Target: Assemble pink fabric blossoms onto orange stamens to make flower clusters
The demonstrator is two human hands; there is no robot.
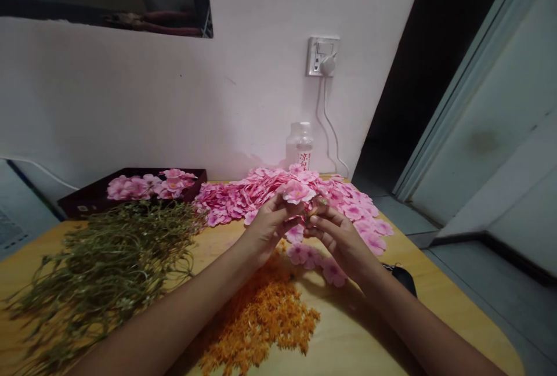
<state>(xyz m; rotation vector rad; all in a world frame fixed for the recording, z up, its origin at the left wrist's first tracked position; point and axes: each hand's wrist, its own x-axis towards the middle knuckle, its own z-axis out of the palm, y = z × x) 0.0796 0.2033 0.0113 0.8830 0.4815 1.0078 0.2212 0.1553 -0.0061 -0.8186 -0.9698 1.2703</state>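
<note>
My left hand pinches a pink artificial flower by its underside, petals facing up. Close beside it, my right hand has its fingers pressed together just below the flower. A small green bit shows at its fingertips, but what they grip is too small to name. Behind both hands spreads a heap of loose pink petal pieces. Several more pink petal pieces lie under my right hand. Orange flower centres are piled below my wrists. To the left lies a tangle of green stems.
A dark tray with pink flowers stands at the back left of the wooden table. By the wall is a clear plastic bottle. A black object sits near the right edge. A white cord hangs from the wall socket.
</note>
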